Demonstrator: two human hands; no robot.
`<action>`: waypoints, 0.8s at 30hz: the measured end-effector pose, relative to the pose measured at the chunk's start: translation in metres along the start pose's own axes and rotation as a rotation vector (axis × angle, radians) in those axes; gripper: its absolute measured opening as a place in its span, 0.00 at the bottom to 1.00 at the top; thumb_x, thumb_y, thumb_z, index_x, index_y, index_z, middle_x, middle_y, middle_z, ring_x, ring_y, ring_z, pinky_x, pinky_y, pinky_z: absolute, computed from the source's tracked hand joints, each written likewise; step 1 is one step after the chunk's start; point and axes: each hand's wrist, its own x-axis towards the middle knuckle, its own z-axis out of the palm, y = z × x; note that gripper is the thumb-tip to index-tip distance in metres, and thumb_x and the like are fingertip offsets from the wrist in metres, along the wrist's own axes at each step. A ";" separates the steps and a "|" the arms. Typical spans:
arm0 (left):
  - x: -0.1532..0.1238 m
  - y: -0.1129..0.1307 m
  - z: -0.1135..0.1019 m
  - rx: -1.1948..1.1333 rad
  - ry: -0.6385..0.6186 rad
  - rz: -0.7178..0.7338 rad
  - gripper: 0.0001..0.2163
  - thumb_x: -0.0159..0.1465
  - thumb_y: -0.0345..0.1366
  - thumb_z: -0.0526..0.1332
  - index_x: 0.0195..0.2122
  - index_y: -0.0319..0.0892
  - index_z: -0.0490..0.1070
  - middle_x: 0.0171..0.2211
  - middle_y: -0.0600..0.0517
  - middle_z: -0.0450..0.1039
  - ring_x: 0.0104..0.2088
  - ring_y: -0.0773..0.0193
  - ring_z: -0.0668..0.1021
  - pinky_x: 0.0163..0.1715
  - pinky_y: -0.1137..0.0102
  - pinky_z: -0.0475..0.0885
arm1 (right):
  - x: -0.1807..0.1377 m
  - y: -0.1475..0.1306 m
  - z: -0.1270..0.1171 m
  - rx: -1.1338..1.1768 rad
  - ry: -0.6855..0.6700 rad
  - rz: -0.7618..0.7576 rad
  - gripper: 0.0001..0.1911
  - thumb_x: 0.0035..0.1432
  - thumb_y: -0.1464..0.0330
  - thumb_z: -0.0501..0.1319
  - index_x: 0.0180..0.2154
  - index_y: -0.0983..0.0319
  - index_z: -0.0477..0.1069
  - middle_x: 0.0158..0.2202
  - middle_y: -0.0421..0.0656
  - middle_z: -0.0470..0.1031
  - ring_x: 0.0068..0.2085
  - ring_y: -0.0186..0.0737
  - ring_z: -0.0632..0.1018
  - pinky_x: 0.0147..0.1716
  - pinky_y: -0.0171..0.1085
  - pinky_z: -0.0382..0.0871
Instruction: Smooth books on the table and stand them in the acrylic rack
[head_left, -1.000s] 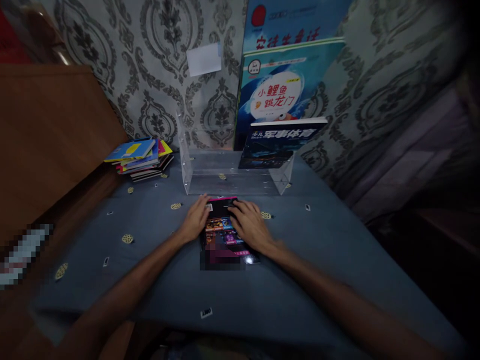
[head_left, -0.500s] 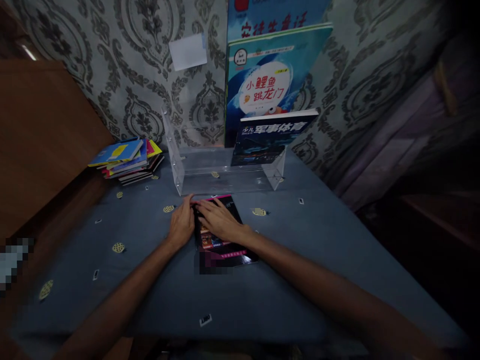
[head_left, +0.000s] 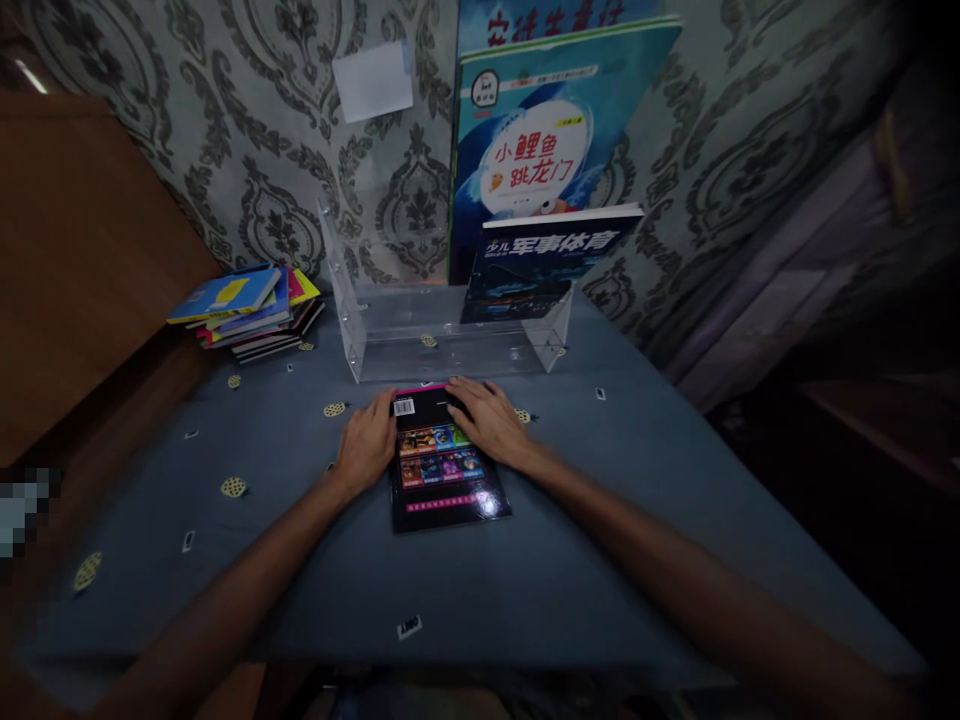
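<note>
A black book with a pink edge and coloured picture squares (head_left: 442,470) lies flat, back cover up, on the blue-grey tablecloth (head_left: 600,520). My left hand (head_left: 366,445) rests along the book's left edge, fingers flat and together. My right hand (head_left: 486,418) lies spread over the book's top right corner, fingers stretched out. Just beyond the book stands a clear acrylic book stand (head_left: 442,335). A dark blue book with white lettering (head_left: 536,270) leans at the stand's right end.
A stack of colourful thin books (head_left: 247,310) lies at the back left by a wooden panel (head_left: 82,250). Two large teal and blue picture books (head_left: 540,130) lean against the patterned wall behind the stand. A white note (head_left: 373,82) is stuck on the wall.
My right hand slid from the middle of the book's cover to its top right corner, uncovering the pictures. My left hand stayed at the left edge. The view shifted slightly.
</note>
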 end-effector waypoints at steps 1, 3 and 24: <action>0.000 0.000 -0.001 0.011 -0.005 0.003 0.19 0.69 0.29 0.52 0.61 0.41 0.62 0.55 0.42 0.75 0.50 0.53 0.80 0.51 0.57 0.74 | -0.001 0.003 0.000 0.016 0.019 0.007 0.21 0.70 0.67 0.51 0.60 0.61 0.69 0.64 0.52 0.70 0.66 0.50 0.69 0.65 0.59 0.58; 0.000 0.000 -0.002 0.030 -0.021 0.003 0.18 0.70 0.31 0.52 0.60 0.41 0.63 0.54 0.43 0.76 0.50 0.53 0.80 0.51 0.57 0.75 | -0.001 0.010 0.000 0.052 0.033 0.010 0.20 0.69 0.67 0.52 0.59 0.61 0.70 0.63 0.51 0.71 0.64 0.49 0.71 0.65 0.58 0.60; -0.023 -0.020 -0.033 -0.321 -0.164 0.189 0.19 0.75 0.40 0.46 0.64 0.44 0.62 0.54 0.49 0.78 0.56 0.58 0.78 0.57 0.60 0.73 | -0.004 0.010 0.000 -0.019 0.055 -0.018 0.22 0.68 0.69 0.51 0.60 0.59 0.70 0.63 0.48 0.72 0.63 0.49 0.71 0.62 0.56 0.63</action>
